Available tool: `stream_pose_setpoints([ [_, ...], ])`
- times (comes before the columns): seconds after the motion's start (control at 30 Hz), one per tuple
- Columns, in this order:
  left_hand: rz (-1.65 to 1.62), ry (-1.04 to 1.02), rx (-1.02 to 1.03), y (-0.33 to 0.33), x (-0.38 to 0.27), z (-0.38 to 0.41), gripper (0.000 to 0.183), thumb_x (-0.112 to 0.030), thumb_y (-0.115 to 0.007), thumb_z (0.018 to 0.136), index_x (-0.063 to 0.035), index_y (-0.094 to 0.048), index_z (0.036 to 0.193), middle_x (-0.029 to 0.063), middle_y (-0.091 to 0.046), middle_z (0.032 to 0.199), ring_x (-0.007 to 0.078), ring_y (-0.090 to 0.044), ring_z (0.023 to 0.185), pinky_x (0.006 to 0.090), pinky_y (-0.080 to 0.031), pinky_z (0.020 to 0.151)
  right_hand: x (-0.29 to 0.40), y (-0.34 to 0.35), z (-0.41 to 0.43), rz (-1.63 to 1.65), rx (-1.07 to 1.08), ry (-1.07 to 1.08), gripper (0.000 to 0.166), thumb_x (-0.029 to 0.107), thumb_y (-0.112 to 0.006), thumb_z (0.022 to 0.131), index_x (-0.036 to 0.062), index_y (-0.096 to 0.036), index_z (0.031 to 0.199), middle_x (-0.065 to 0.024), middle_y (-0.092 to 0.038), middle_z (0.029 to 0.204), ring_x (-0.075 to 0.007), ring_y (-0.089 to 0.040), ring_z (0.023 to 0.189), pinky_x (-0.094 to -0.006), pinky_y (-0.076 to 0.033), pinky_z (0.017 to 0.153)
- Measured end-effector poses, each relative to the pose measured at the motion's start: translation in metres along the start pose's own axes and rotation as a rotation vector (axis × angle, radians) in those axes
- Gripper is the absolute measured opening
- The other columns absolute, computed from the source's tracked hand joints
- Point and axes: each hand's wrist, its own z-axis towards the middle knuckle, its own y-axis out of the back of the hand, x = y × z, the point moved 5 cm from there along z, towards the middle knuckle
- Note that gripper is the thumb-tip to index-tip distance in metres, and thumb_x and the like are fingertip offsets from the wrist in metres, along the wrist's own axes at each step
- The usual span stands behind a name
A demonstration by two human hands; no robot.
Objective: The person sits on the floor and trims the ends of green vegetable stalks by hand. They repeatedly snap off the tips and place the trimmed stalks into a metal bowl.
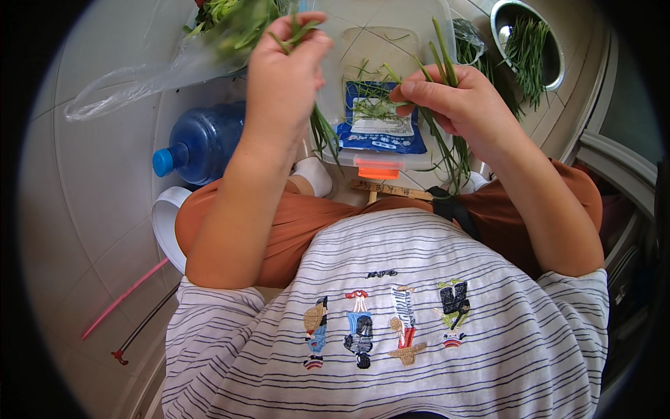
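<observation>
Several long green chive-like stalks (325,133) hang from my left hand (288,68), their cut ends showing above the fingers. My right hand (450,97) pinches a second small bunch of stalks (445,149) between thumb and fingers. Both hands are over a clear plastic storage box (384,15) with an orange latch (378,172). On the box lies a blue and white printed packet (403,144). Loose green trimmings (369,107) are scattered over the packet.
At the upper right, a metal bowl (555,78) holds more green stalks (527,52). A clear bag (468,39) with stalks lies beside the box. Left are leafy greens (220,15) in a plastic bag (123,89) and a blue water jug (207,141). A small wooden stool (392,188) stands below.
</observation>
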Motion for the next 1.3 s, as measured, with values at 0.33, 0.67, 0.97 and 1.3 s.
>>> stream_pose_setpoints([
  [0.33, 0.127, -0.029, 0.322, -0.033, 0.000, -0.019, 0.022, -0.018, -0.068, 0.087, -0.0020, -0.063, 0.101, -0.0055, -0.055, 0.071, 0.0012, -0.045, 0.059, 0.0179, -0.035, 0.054, -0.005, 0.008, 0.008, -0.013, -0.018, 0.210, 0.020, 0.020, -0.072, 0.083, 0.0014, -0.071, 0.091, -0.0007, -0.065, 0.073, -0.0055, -0.055, 0.064, -0.0214, -0.045, 0.060],
  [0.67, 0.162, 0.015, 0.038, 0.006, 0.003, 0.005, 0.023, -0.025, -0.068, 0.088, -0.0028, -0.066, 0.092, -0.0004, -0.061, 0.077, 0.0010, -0.042, 0.054, 0.0184, -0.033, 0.049, 0.002, 0.003, -0.005, -0.021, 0.063, -0.046, 0.023, 0.026, -0.065, 0.086, 0.0044, -0.069, 0.092, -0.0029, -0.070, 0.087, -0.0019, -0.057, 0.069, -0.0163, -0.036, 0.050],
  [0.97, 0.022, 0.204, 0.277, -0.011, 0.013, -0.005, 0.038, -0.012, -0.068, 0.083, -0.0036, -0.054, 0.118, -0.0032, -0.062, 0.084, 0.0025, -0.044, 0.060, 0.0187, -0.034, 0.051, 0.017, 0.004, 0.001, -0.372, 0.092, 0.391, 0.014, 0.013, -0.059, 0.090, 0.0026, -0.067, 0.092, -0.0008, -0.067, 0.080, -0.0077, -0.059, 0.077, -0.0219, -0.046, 0.066],
  [1.3, -0.372, 0.477, 0.554, -0.032, 0.018, -0.028, 0.024, -0.018, -0.042, 0.095, -0.0025, -0.050, 0.112, 0.0135, -0.058, 0.102, 0.0114, -0.050, 0.061, 0.0221, -0.038, 0.046, 0.024, 0.036, 0.012, 0.421, -0.142, 0.323, 0.021, 0.023, -0.046, 0.097, 0.0048, -0.057, 0.096, -0.0088, -0.061, 0.088, -0.0202, -0.059, 0.081, -0.0360, -0.049, 0.075],
])
